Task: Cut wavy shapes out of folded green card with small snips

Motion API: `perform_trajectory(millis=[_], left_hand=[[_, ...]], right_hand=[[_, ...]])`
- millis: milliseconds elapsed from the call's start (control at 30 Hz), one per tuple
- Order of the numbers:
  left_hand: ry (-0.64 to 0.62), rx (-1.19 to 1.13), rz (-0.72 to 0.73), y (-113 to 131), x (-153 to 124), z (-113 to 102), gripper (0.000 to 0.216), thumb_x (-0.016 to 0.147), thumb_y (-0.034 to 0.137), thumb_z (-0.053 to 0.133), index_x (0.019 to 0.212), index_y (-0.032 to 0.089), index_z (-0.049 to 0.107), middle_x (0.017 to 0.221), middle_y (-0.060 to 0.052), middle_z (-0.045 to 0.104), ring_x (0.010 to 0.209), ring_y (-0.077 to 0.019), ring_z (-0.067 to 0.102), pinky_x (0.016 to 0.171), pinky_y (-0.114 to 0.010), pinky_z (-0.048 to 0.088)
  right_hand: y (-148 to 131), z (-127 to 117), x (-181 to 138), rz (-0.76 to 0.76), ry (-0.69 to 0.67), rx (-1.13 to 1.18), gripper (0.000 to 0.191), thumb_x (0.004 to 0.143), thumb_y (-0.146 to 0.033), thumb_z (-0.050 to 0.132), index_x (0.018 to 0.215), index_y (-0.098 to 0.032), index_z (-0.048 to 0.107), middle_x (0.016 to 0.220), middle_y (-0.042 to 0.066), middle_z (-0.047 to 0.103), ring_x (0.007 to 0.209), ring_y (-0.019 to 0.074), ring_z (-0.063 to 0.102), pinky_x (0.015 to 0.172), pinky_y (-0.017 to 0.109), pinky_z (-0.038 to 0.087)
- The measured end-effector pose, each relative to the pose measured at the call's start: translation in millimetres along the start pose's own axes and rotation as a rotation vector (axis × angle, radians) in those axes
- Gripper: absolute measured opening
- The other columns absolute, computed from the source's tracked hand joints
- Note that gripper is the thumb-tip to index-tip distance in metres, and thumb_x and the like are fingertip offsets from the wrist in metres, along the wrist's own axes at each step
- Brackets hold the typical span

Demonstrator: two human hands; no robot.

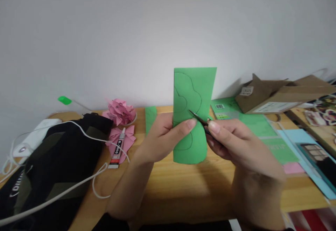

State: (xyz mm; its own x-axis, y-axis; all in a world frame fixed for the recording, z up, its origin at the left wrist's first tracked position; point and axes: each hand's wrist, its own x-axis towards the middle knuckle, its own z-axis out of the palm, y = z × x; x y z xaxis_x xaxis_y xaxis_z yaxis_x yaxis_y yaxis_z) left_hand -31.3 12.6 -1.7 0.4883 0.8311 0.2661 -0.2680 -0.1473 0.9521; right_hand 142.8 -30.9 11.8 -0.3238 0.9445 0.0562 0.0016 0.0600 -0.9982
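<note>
Wall: it stands pale behind everything, beyond your hands.
Wooden table: its top shows beneath your hands; the work is held above it.
Black bag: it lies to your left, a white cable running across it.
Cardboard box: it sits far to your right, its flaps up, near the wall.
Right hand: yours grips the scissors, thumb uppermost, and comes in from the paper's right.
Left hand: yours pinches the paper from its left side, thumb flat on the front.
Green paper: it stands between your hands, long axis upright, the lower right edge rounded.
Scissors: the visible blade slants up and left across the paper's front, its tip just above your left thumb; you cannot tell whether the other blade is behind.
Dark line: it curves through the upper part, its lower end coming down toward the blade.
</note>
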Motion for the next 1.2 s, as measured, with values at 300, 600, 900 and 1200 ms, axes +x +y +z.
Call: perform_trajectory(millis=[300, 600, 900, 1200], left_hand=[[-0.025, 0.032, -0.022, 0, 0, -2, 0.041, 0.088, 0.042, 0.062, 0.056, 0.017, 0.058, 0.057, 0.000, 0.045, 0.052, -0.0111, 0.038, 0.046, -0.025, 0.030], [-0.064, -0.016, -0.053, 3, 0, -2, 0.039, 0.087, 0.041, 0.064, 0.057, 0.017, 0.057, 0.056, 0.000, 0.046, 0.050, -0.0101, 0.039, 0.043, -0.024, 0.029], [-0.143, 0.012, 0.024, 0, 2, -7, 0.037, 0.091, 0.028, 0.057, 0.057, 0.017, 0.047, 0.053, 0.004, 0.040, 0.048, -0.0067, 0.035, 0.042, -0.021, 0.027], [-0.170, 0.033, 0.026, 2, 1, -9, 0.040, 0.093, 0.027, 0.055, 0.056, 0.017, 0.044, 0.053, 0.004, 0.038, 0.048, -0.0056, 0.037, 0.042, -0.020, 0.027]], right_hand=[[-1, -4, -1, 0.029, -0.017, -0.013, 0.054, 0.095, -0.054, 0.052, 0.055, -0.019, 0.040, 0.048, -0.006, 0.032, 0.041, 0.0051, 0.023, 0.034, 0.021, 0.014], [-6, -7, -4, 0.060, -0.031, -0.083, 0.054, 0.094, -0.056, 0.053, 0.056, -0.019, 0.041, 0.049, -0.006, 0.034, 0.042, 0.0049, 0.026, 0.032, 0.020, 0.016], [-5, -8, 1, 0.004, -0.086, -0.083, 0.056, 0.094, -0.054, 0.054, 0.054, -0.019, 0.037, 0.047, -0.007, 0.031, 0.041, 0.0042, 0.025, 0.033, 0.019, 0.018], [-3, -11, 1, 0.002, -0.109, -0.095, 0.055, 0.096, -0.052, 0.053, 0.055, -0.019, 0.036, 0.048, -0.006, 0.033, 0.042, 0.0041, 0.026, 0.034, 0.019, 0.018]])
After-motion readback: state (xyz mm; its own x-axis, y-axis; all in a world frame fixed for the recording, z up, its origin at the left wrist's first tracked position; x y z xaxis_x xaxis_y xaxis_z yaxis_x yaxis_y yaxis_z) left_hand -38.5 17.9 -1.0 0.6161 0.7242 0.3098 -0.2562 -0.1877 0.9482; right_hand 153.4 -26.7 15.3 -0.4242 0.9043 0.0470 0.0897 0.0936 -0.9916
